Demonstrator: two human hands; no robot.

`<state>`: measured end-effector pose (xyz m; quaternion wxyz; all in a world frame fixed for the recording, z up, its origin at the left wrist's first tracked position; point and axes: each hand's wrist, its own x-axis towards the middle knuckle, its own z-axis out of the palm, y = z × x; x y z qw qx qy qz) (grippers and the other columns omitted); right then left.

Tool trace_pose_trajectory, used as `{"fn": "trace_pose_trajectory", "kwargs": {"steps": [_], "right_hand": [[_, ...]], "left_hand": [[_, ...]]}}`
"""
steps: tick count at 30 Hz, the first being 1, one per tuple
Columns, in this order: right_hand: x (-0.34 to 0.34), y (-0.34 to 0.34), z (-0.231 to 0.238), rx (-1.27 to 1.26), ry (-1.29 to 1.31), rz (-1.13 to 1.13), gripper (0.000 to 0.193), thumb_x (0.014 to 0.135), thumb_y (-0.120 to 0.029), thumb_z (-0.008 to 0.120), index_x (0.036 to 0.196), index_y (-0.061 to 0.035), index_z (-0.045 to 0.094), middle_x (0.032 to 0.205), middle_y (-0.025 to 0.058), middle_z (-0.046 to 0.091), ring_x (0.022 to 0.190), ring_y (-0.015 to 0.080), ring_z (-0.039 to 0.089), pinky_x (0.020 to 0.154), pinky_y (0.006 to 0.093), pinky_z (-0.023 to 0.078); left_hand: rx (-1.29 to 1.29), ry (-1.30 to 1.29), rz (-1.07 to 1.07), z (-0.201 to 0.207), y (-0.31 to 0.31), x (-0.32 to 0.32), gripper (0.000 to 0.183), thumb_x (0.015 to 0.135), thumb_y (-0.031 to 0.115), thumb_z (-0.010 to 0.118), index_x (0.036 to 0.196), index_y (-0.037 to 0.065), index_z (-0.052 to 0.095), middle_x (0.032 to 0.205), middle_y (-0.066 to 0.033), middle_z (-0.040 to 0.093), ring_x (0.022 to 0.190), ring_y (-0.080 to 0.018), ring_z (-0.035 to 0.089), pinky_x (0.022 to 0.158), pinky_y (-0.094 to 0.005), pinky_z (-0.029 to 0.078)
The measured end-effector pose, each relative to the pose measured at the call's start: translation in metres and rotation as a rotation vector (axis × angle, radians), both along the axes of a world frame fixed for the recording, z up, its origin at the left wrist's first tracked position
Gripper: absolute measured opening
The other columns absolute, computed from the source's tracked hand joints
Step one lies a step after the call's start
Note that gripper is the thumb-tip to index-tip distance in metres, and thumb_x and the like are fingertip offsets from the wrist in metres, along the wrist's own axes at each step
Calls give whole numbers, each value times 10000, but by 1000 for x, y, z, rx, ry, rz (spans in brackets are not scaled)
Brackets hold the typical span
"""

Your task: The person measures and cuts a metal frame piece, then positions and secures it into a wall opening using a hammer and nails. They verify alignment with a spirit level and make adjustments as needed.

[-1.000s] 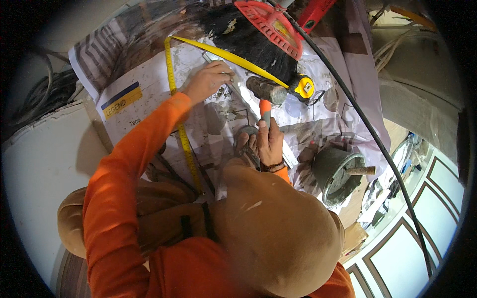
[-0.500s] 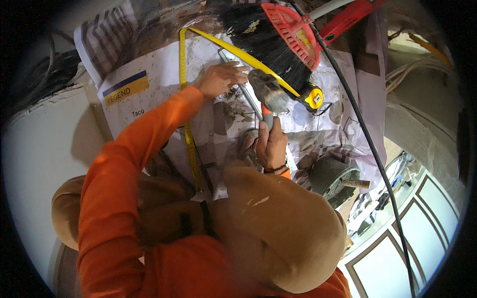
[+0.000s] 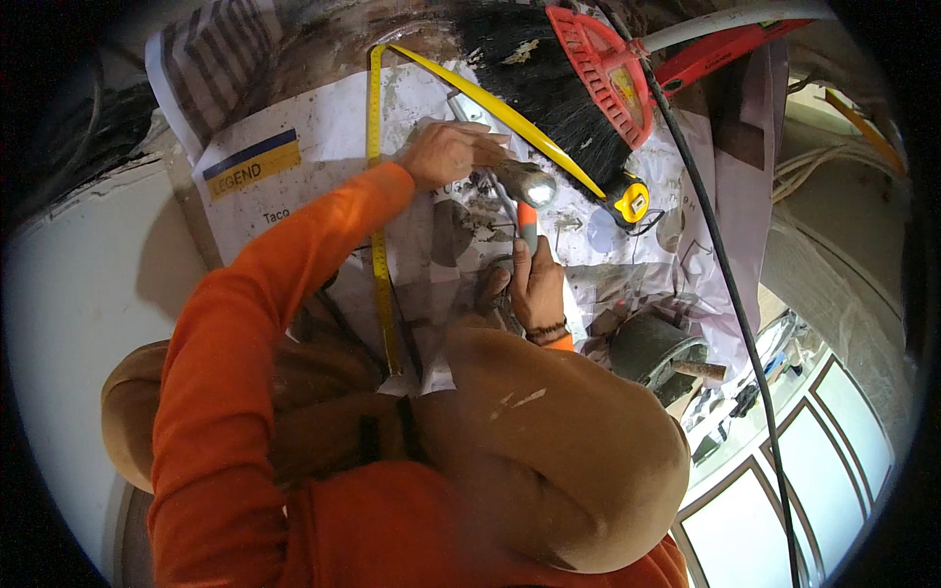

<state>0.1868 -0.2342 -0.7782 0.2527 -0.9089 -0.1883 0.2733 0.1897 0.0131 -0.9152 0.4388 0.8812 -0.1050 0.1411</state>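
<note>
My right hand [image 3: 539, 291] is wrapped round the handle of a hammer [image 3: 530, 186] with a grey and orange grip. Its metal head is just beside the fingertips of my left hand [image 3: 446, 154]. The left fingers lie across a slim grey metal strip [image 3: 469, 110] and hold it on the printed sheet [image 3: 323, 127]; hand and hammer hide part of the strip. A yellow tape measure [image 3: 630, 200] lies to the right, its blade [image 3: 500, 108] pulled out, bent at the far end and running back toward my knees.
A red broom head [image 3: 613, 78] with black bristles lies at the far right, near a red bar [image 3: 720, 61]. A black cable [image 3: 720, 245] crosses the right side. Near my right knee is a dark bucket [image 3: 657, 348] with a short stick-like handle [image 3: 698, 369].
The hammer head has tilted and come a little left, nearer my left fingers. My left hand stays at the strip. The whole view has shifted slightly.
</note>
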Motion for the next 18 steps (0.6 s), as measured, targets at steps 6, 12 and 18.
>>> {"fn": "trace_pose_trajectory", "kwargs": {"steps": [6,12,18], "right_hand": [[-7,-2,25,251,-151,-174,400,1041,-345,450,1087,30,581,614,101,533,577,154,523,520,354,407],[-1,2,7,158,-56,-117,413,1052,-358,431,1069,29,575,606,61,521,558,143,490,513,330,393],[-1,1,6,77,-30,-66,349,1022,-271,496,1111,61,559,735,292,617,674,491,627,586,499,478]], "left_hand": [[85,-27,27,2,1,3,330,819,85,642,1075,258,759,1195,55,710,1108,-206,666,943,-349,554],[202,31,43,-2,-1,3,382,809,81,627,1107,291,743,1263,81,679,1138,-194,651,921,-344,563],[99,36,-46,8,8,7,313,831,87,620,1034,273,769,1225,52,701,1145,-184,651,938,-313,557]]}}
